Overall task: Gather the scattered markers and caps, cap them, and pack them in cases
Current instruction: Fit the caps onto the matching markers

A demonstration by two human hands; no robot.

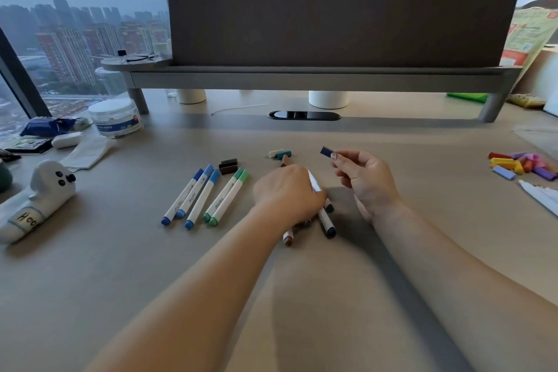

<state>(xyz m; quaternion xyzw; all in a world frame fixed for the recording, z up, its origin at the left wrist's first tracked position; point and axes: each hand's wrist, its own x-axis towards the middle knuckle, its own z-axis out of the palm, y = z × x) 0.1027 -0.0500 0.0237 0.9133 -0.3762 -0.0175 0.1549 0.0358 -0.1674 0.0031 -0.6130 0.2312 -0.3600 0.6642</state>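
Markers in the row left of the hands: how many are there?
5. Three blue markers lie side by side on the left, two green markers just right of them. The left hand grips other markers, partly hidden, not counted.
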